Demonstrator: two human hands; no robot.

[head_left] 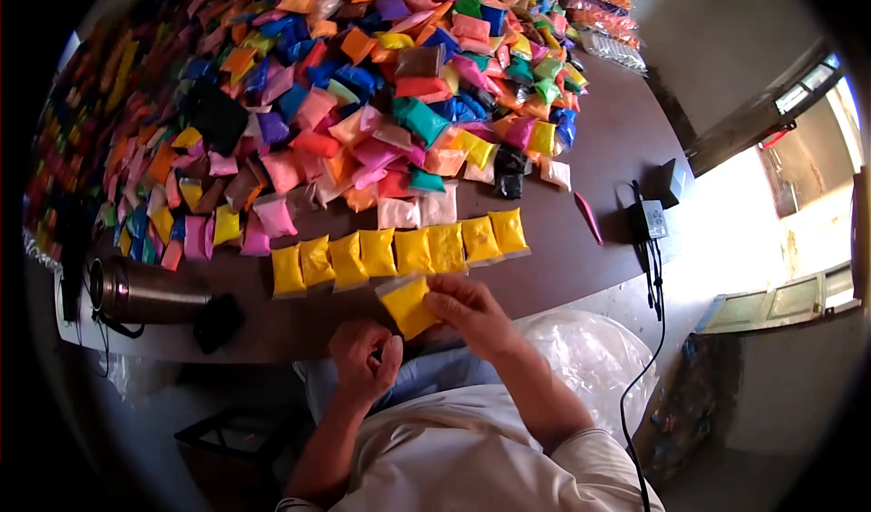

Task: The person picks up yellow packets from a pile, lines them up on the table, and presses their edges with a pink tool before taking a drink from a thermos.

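My right hand pinches a yellow packet, a small clear bag with yellow filling, and holds it tilted over the table's near edge. Close by on the left, my left hand is loosely curled, and I see nothing in its fingers. Just beyond both hands lies a row of similar yellow packets, side by side and slightly overlapping on the brown table.
A large heap of packets in many colours covers the far and left table. A steel flask lies at left beside a black object. On the right are a pink tool, a power adapter with a hanging cable and a plastic bag.
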